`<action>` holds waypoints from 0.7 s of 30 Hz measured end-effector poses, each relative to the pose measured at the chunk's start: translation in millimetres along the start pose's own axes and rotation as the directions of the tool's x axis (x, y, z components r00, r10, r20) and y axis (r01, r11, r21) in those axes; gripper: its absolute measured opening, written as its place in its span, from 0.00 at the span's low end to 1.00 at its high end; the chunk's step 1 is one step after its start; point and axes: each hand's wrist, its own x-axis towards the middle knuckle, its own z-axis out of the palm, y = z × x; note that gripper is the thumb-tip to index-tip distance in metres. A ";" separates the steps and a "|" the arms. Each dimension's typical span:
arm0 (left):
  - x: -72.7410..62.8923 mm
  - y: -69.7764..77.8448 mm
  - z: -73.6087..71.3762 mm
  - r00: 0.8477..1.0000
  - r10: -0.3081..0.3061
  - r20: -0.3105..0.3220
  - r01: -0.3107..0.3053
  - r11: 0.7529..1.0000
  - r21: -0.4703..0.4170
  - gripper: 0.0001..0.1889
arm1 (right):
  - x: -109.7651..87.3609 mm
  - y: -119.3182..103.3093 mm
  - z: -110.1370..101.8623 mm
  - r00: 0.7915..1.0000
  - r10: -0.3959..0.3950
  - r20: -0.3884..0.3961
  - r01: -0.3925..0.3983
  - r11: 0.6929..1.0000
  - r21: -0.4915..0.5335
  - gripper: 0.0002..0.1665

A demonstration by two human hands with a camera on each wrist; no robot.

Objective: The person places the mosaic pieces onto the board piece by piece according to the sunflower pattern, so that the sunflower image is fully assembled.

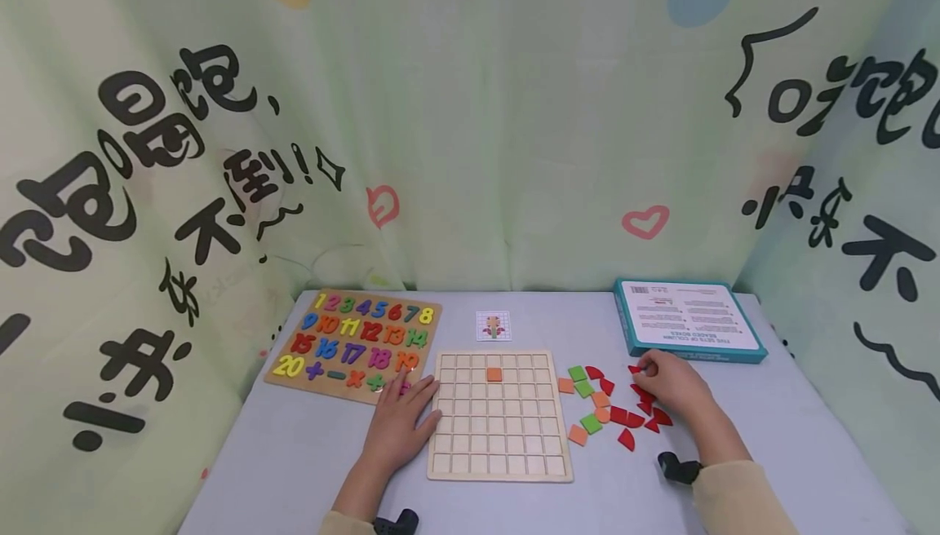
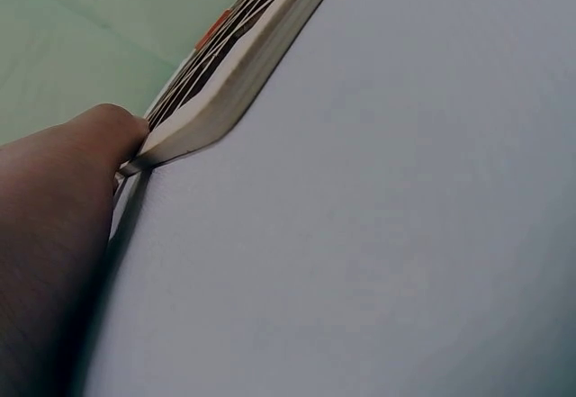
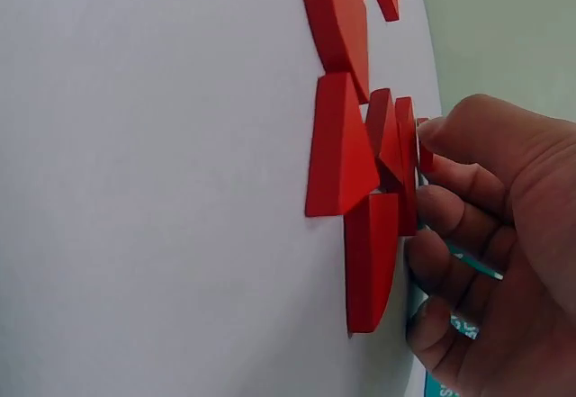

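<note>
A wooden grid board [image 1: 499, 474] lies mid-table with one orange square tile [image 1: 494, 374] in a cell near its far edge. My left hand [image 1: 396, 431] rests at the board's left edge, fingers extended; the left wrist view shows the thumb [image 2: 112, 131] against that edge. To the right of the board, my right hand [image 1: 676, 388] pinches a small red piece [image 3: 426, 145] between thumb and fingers; the piece's exact shape is mostly hidden. Just beside these fingers lie several red wedge-shaped tiles [image 3: 342, 149]. Green squares [image 1: 591, 423] and orange tiles [image 1: 578, 435] are scattered nearer the board.
At the back left is a number puzzle board [image 1: 435, 307] with coloured numerals. A small picture card [image 1: 493, 325] lies behind the grid board. Beyond my right hand is a teal box [image 1: 749, 355]. A curtain [image 1: 499, 152] hangs behind the white table [image 1: 294, 470].
</note>
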 end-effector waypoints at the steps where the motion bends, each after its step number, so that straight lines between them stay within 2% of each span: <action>1: 0.2 0.1 -0.2 1.000 0.000 0.000 0.000 1.000 -0.001 0.29 | -0.5 -1.0 -0.2 1.000 -0.004 0.002 0.004 1.000 0.004 0.30; 10: 0.9 0.6 1.1 1.000 0.007 -0.008 -0.007 1.000 -0.005 0.28 | -5.3 -19.8 3.1 0.998 -0.063 0.010 0.063 0.997 0.045 0.28; 21: 0.3 -0.5 2.2 1.000 0.003 -0.025 -0.003 1.000 0.004 0.28 | -1.8 -63.0 16.1 0.990 -0.144 -0.001 0.144 0.986 0.080 0.21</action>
